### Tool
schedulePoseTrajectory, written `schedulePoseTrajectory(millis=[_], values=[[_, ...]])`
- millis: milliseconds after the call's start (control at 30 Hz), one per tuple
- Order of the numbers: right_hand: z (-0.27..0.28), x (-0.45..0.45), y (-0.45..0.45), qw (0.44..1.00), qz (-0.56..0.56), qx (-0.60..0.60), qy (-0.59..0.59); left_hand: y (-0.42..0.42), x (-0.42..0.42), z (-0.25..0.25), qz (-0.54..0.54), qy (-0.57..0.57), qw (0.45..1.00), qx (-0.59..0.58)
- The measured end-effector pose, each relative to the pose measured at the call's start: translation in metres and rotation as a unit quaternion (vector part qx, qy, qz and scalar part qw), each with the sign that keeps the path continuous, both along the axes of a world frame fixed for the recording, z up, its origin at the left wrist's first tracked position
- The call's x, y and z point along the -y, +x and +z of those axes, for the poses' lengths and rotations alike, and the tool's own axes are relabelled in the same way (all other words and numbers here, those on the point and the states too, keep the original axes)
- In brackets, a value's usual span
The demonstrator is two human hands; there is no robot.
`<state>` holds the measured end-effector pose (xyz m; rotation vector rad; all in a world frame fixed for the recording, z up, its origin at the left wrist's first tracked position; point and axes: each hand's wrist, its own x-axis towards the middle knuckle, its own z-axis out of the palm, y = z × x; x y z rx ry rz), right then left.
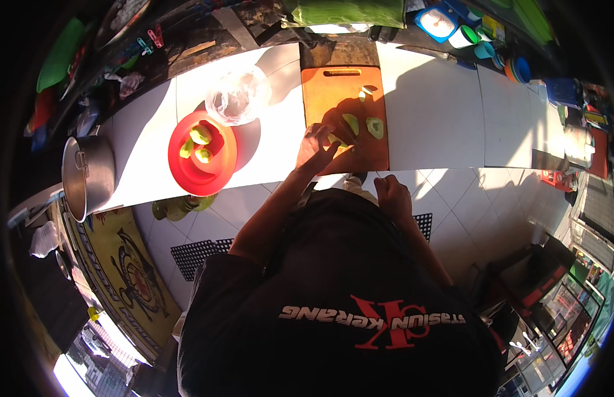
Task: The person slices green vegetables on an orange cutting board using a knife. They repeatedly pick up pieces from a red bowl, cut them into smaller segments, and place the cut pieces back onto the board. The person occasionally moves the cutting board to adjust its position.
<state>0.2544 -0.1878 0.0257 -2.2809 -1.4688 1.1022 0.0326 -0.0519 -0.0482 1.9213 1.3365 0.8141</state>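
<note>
My left hand [317, 145] is over the lower left of an orange cutting board [344, 161]. Its thumb and fingers are around a pale green piece of fruit or vegetable [338, 142], partly hidden by the hand. To the right lie a pale green wedge [351, 124] and a cut half with a hollow middle [375, 127]. Small pale scraps [365, 92] sit farther up the board. My right hand [393, 196] is curled just off the counter's near edge, below the board; whether something is inside it cannot be seen.
Left of the board, a red plastic basin [177, 161] holds peeled green pieces [201, 134]. Beside it stands a clear plastic bag [237, 94]. A metal pot [96, 173] is at the counter's left end. A blue kitchen scale [437, 22] and cups [464, 37] stand at the back right.
</note>
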Motion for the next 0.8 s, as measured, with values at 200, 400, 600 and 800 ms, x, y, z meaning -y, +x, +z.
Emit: schedulePoseTrajectory(millis=[200, 400, 600, 800], values=[[0.0, -0.006, -0.005, 1.0, 0.007, 0.002, -0.004, 0.008, 0.002, -0.014, 0.026, -0.035, 0.999, 0.028], [-0.002, -0.015, -0.015, 1.0, 0.021, -0.019, -0.006, 0.012, 0.011, -0.021, 0.075, -0.036, 0.996, 0.039], [-0.02, -0.015, -0.014, 0.999, 0.032, -0.018, -0.002, 0.013, 0.011, -0.029, 0.047, 0.012, 0.997, 0.056], [-0.014, -0.019, -0.014, 0.999, 0.031, -0.021, -0.007, 0.013, 0.015, -0.033, 0.071, 0.077, 0.993, 0.046]])
